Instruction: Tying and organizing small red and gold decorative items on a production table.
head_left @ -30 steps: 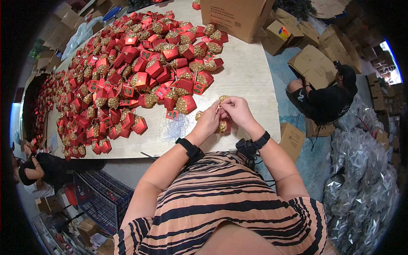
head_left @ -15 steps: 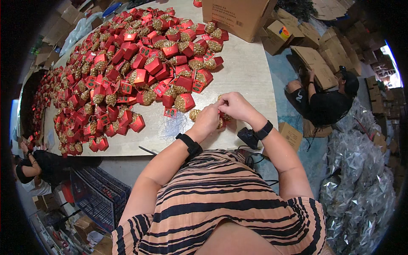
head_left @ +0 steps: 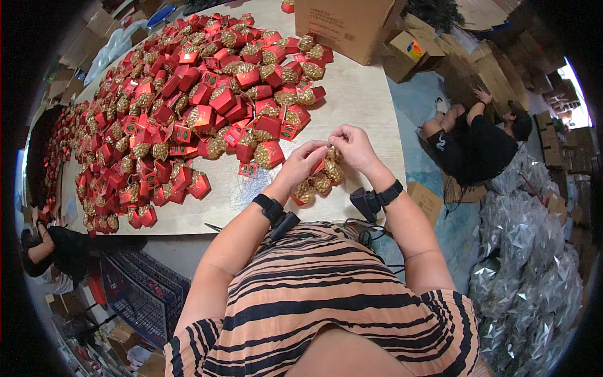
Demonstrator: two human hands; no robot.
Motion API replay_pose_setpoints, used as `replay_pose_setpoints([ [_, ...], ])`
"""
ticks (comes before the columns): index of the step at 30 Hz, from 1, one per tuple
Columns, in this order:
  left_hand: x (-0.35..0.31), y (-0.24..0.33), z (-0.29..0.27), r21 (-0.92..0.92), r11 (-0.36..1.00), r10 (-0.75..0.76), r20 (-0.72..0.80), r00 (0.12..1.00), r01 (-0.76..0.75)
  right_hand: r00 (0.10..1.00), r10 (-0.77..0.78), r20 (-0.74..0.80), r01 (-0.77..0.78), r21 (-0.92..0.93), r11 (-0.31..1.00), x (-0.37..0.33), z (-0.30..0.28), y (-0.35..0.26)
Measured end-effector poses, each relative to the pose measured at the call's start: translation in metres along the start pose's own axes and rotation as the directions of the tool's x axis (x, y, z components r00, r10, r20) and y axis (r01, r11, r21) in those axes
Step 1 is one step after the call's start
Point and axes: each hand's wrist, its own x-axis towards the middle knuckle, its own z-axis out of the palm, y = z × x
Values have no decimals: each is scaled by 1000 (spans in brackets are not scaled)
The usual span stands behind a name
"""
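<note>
While red boxes (head_left: 188, 113) crowd nearby, both hands' fingers (head_left: 317, 151) pinch a gold ornament (head_left: 331, 168).

Striped top (head_left: 326, 295), black wristbands (head_left: 269, 207)

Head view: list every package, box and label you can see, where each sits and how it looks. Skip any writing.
Small gift boxes: heaped across the table's left and middle, red with gold glitter tops.
Gift box in hand: between both hands' fingers, red and gold.
Large cardboard carton: table's far edge, brown, with a pale label.
Open carton: floor right of the table, brown, colourful patch inside.
Silver foil bags: piled on the floor, far right.
</note>
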Motion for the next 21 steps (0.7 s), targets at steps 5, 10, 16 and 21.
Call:
replay_pose_setpoints([
  [5, 3, 16, 13, 90, 996, -14, -35, 999, 17, 1000, 4, -30, -5, -21, 1000, -6, -17, -3],
  [10, 5, 23, 6, -139, 987, -96, -66, 993, 86, 994, -101, 50, 113, -404, 908, -27, -56, -6],
  [16, 7, 43, -1, -159, 985, -83, -54, 995, 73, 993, 111, 31, -79, -516, 853, -46, -92, 0],
  [21, 8, 54, -3, -82, 993, 80, -85, 993, -87, 997, 45, -65, -73, -538, 839, -50, -98, -3],
])
